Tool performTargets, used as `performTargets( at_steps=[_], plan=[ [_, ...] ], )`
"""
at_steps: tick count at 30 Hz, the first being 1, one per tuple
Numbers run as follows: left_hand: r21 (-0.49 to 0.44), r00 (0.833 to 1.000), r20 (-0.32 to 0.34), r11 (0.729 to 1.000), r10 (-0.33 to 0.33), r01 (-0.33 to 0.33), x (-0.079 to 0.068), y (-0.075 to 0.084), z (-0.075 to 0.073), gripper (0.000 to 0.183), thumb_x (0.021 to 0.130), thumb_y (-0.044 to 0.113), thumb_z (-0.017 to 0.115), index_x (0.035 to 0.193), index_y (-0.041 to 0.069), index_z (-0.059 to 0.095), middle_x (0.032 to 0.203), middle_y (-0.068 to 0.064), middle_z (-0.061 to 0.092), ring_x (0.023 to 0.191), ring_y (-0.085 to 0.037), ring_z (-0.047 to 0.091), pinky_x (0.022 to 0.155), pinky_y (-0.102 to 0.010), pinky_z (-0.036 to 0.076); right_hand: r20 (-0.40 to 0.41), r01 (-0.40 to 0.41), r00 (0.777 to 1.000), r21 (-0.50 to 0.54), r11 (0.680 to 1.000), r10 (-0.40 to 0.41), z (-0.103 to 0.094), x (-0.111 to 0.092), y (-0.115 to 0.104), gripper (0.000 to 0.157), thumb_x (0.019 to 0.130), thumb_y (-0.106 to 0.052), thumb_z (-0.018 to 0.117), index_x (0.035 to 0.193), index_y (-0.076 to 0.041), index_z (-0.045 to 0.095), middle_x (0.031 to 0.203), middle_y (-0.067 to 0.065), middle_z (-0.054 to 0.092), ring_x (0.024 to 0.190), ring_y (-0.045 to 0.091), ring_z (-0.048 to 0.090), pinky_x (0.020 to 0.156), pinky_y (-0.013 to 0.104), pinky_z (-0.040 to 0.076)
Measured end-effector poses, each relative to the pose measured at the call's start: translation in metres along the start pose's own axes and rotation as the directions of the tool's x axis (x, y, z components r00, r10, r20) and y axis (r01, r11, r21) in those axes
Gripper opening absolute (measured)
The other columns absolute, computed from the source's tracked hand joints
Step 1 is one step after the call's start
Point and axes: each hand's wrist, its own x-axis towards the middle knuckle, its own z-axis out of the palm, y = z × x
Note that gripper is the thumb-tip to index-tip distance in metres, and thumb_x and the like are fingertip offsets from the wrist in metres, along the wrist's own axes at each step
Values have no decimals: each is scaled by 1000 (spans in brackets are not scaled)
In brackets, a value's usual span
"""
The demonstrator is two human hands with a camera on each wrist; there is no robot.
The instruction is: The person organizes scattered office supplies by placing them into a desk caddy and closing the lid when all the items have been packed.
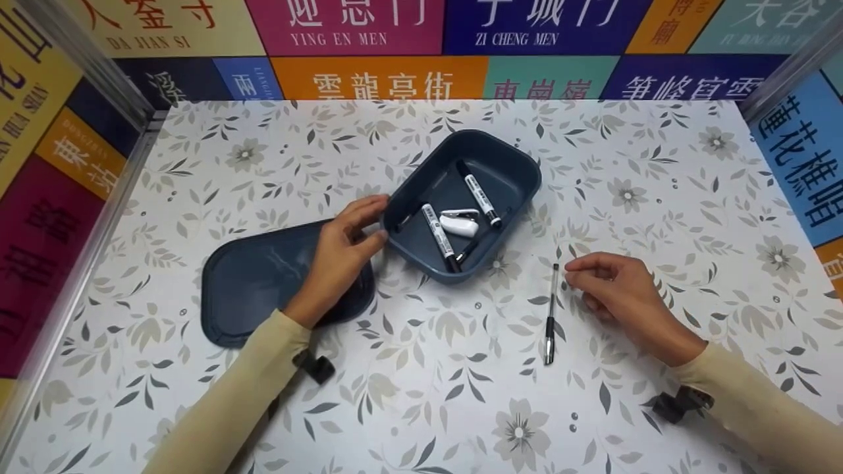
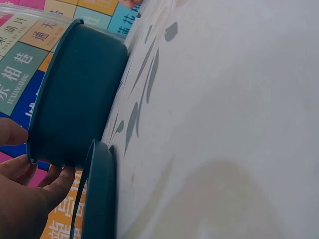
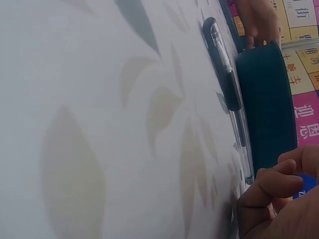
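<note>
A dark blue plastic box [image 1: 421, 260] stands lidless on the table. My left hand [image 1: 341, 250] touches its left corner with extended fingers and thumb, from outside the wall; in the left wrist view the fingertips [image 2: 64, 180] are at the wall and rim. Inside lie two white-and-black markers [image 1: 479, 194], a small white stapler-like object [image 1: 459, 224] and slim black items partly hidden by the wall. A clear-barrelled gel pen [image 1: 552, 309] with a black grip and cap lies right of the box. Beside its upper end, my right hand [image 1: 622, 289] hovers with loosely bent fingers, holding nothing.
The box's dark blue lid [image 1: 263, 283] lies flat to the left, partly under my left hand and wrist. A floral white cloth [image 1: 448, 408] covers the table. Colourful panels with lettering [image 1: 375, 79] stand along the back and both sides.
</note>
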Motion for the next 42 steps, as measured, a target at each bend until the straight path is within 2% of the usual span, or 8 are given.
performTargets(
  at_steps=[6, 11, 15, 19, 23, 31, 35, 42],
  plan=[
    [-5, 1000, 3, 1000, 6, -6, 0, 1, 1, 48, 95, -9, 70, 142, -8, 68, 151, -14, 66, 131, -34, 68, 106, -44, 56, 1, 2, 1000, -36, 999, -2, -1, -4, 2, 33, 102, -15, 78, 127, 5, 71, 89, -1, 72, 63, 9, 57, 48, 21, 40],
    [-5, 1000, -1, 1000, 11, -11, 1, 1, 1, 48, 94, -10, 70, 141, -9, 69, 151, -16, 65, 132, -35, 68, 107, -46, 56, 0, 11, 1000, -62, 998, -11, -2, -5, 4, 33, 103, -17, 79, 127, 5, 71, 89, 0, 72, 63, 8, 58, 48, 21, 41],
    [0, 1000, 0, 1000, 12, -12, 1, 1, 1, 47, 94, -10, 70, 141, -9, 69, 151, -16, 66, 131, -35, 69, 108, -47, 56, -3, 25, 1000, -65, 998, -26, 0, -8, 5, 31, 102, -13, 78, 125, 7, 71, 87, 2, 72, 60, 9, 56, 46, 22, 41],
    [1, 1000, 7, 1000, 3, -3, 1, 1, 0, 46, 96, -8, 69, 142, -8, 69, 151, -14, 65, 131, -32, 68, 104, -40, 57, -1, 24, 1000, -64, 998, -24, 2, -11, 6, 29, 101, -9, 77, 123, 8, 71, 87, 5, 73, 58, 9, 55, 45, 22, 41],
    [-8, 1000, 9, 1000, 0, 0, 0, 0, 0, 46, 96, -8, 69, 142, -7, 69, 151, -13, 65, 132, -31, 68, 100, -33, 56, 1, 25, 1000, -106, 994, -25, 4, -15, 6, 29, 101, -10, 78, 123, 7, 71, 90, 7, 72, 58, 11, 56, 45, 24, 43],
    [-17, 1000, -4, 1000, 10, -10, 1, -1, 1, 47, 94, -9, 70, 140, -9, 70, 150, -15, 66, 131, -34, 68, 99, -30, 57, -1, 47, 999, -195, 980, -48, 11, -21, 5, 27, 99, -11, 79, 120, 3, 73, 92, 7, 71, 58, 12, 59, 46, 25, 47],
    [-18, 1000, -7, 1000, 14, -14, 1, -1, 1, 47, 93, -9, 70, 140, -9, 70, 150, -16, 66, 131, -35, 68, 101, -31, 57, -16, 75, 996, -253, 965, -82, 15, -21, 4, 29, 97, -12, 80, 121, 3, 73, 91, 9, 72, 58, 13, 61, 48, 26, 49],
    [-23, 1000, -5, 1000, 14, -14, 0, -1, 1, 47, 93, -11, 70, 140, -9, 69, 150, -16, 65, 132, -35, 68, 101, -32, 57, -36, 121, 988, -398, 909, -147, 18, -21, 2, 34, 96, -18, 83, 122, 2, 75, 89, 7, 73, 70, 12, 68, 67, 20, 53]
  ],
)
